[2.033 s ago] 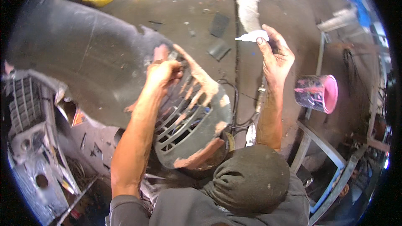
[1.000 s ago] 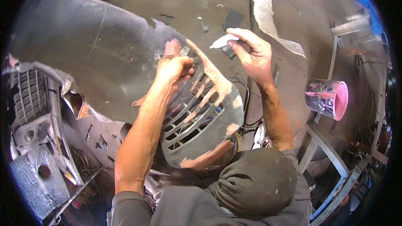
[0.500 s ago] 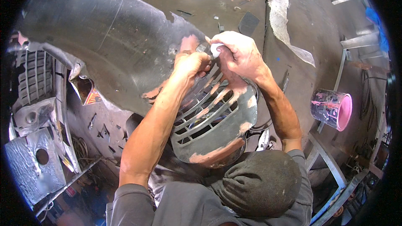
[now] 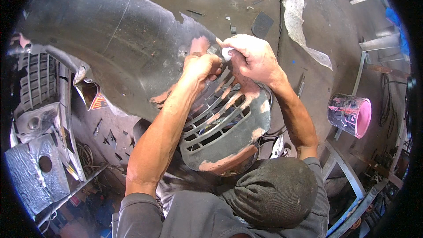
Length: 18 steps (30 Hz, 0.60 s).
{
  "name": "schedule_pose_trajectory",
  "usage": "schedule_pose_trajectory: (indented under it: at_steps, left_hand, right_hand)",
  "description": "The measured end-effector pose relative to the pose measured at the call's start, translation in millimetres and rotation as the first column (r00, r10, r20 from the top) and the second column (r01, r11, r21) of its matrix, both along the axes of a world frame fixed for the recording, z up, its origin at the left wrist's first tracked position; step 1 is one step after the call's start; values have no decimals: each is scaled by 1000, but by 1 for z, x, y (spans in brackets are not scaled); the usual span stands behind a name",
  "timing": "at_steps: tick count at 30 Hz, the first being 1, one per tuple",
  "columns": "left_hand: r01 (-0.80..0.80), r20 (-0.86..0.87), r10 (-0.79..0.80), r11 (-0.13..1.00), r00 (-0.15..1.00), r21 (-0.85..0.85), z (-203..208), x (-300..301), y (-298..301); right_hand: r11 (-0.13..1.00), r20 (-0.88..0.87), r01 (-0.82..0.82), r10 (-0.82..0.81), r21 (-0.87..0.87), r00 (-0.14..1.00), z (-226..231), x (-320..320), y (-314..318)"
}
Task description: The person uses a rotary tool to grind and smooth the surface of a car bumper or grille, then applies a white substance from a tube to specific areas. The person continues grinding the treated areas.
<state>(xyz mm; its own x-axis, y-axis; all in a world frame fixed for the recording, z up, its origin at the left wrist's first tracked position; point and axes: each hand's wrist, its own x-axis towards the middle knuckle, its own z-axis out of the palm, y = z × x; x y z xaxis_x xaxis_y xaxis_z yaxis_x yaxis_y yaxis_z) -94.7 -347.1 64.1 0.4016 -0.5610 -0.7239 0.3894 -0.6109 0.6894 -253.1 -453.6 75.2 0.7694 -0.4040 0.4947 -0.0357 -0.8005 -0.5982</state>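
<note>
A large dark plastic car bumper (image 4: 110, 35) with a slatted grille end (image 4: 216, 125) lies across the middle, patched with pinkish filler. My left hand (image 4: 202, 68) rests on it beside a pink patch, fingers curled closed; whatever they grip is hidden beneath them. Close by on the right, my right hand (image 4: 251, 57) pinches a small white rounded piece (image 4: 227, 54), its exact kind unclear, against the upper edge of the grille end. Both hands are nearly side by side, and their fingertips cover part of the bumper.
A pink-lined, paint-smeared bucket (image 4: 348, 115) is on the right, near a metal frame (image 4: 346, 172). A ragged whitish strip (image 4: 294, 17) and a dark flat pad (image 4: 262, 24) lie on the floor beyond. Other grilles (image 4: 38, 79) and a silvery panel (image 4: 37, 169) stand at left.
</note>
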Motion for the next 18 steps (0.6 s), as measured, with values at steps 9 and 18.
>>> schedule_pose_trajectory:
  at_steps: [9, 18]
  left_hand:
    - [-78, -16, 77, 996, 997, -43, 13, -8, -3]
    - [25, 2, -25, 1000, 1000, -18, 5, -1, -3]
  right_hand:
    - [1000, 17, -16, 16, -3, 1000, 4, -1, 0]
    - [999, 90, 18, -14, -42, 996, 12, -2, 5]
